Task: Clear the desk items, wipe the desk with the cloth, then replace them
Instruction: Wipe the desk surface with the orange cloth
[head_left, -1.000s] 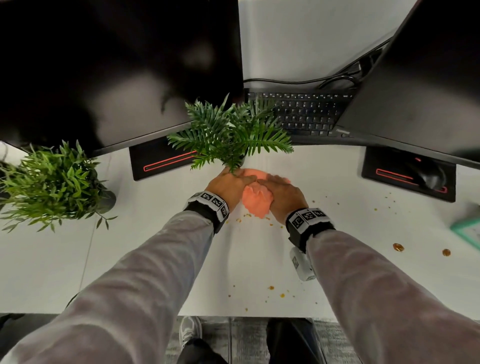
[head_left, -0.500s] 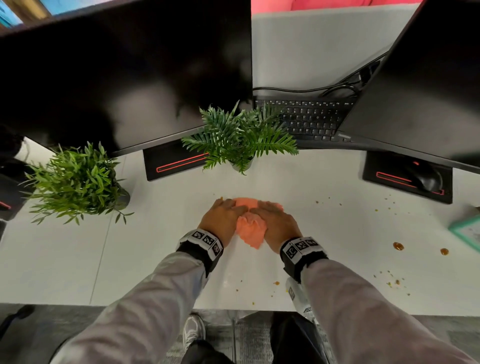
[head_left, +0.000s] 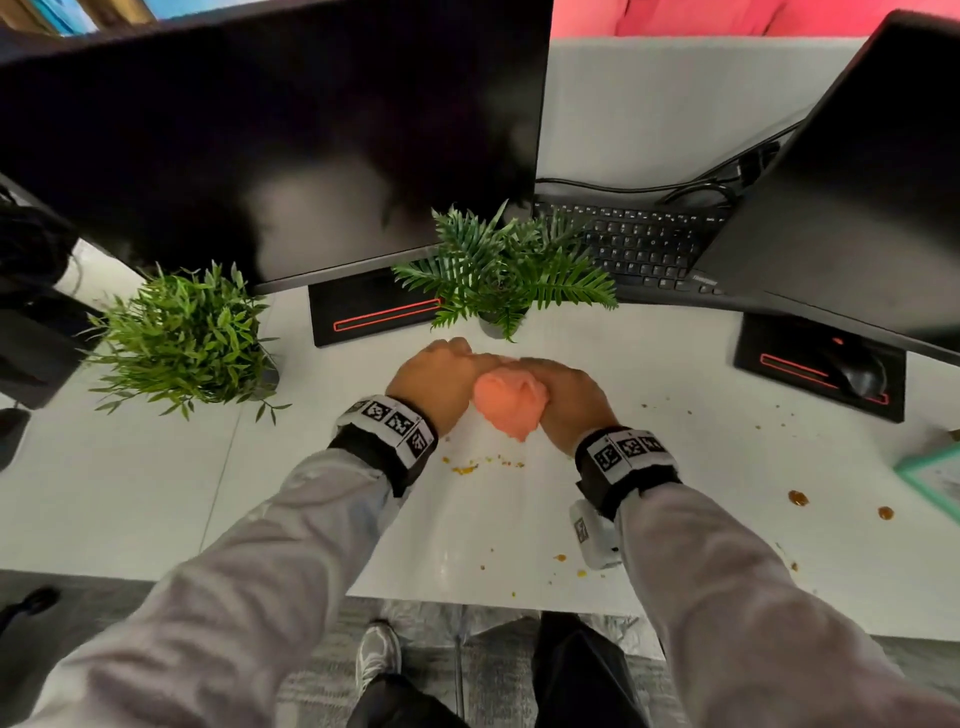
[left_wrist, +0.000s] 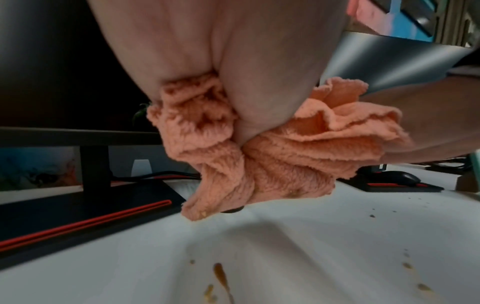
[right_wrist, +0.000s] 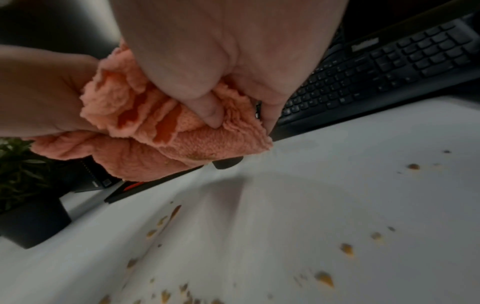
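Both hands hold a bunched orange cloth (head_left: 511, 402) just above the white desk (head_left: 156, 493), in front of the fern plant (head_left: 506, 270). My left hand (head_left: 441, 379) grips its left side, my right hand (head_left: 569, 397) its right side, fingers curled into the folds. In the left wrist view the cloth (left_wrist: 272, 154) hangs clear of the surface. In the right wrist view a fingertip (right_wrist: 211, 115) presses into the cloth (right_wrist: 145, 131). Brown crumbs (head_left: 483, 462) and smears lie below the hands, and more crumbs (right_wrist: 324, 277) show near the right wrist.
Two black monitors (head_left: 270, 140) stand at the back on red-striped bases (head_left: 374, 314). A keyboard (head_left: 639, 244) lies behind the fern. A bushy plant (head_left: 182, 338) sits left. A mouse (head_left: 860, 371) rests far right, a teal-edged item (head_left: 935, 478) at the right edge.
The hands slid the cloth toward me across the desk, then bunched it and lifted it off the surface. A line of crumbs now lies uncovered below the wrists.
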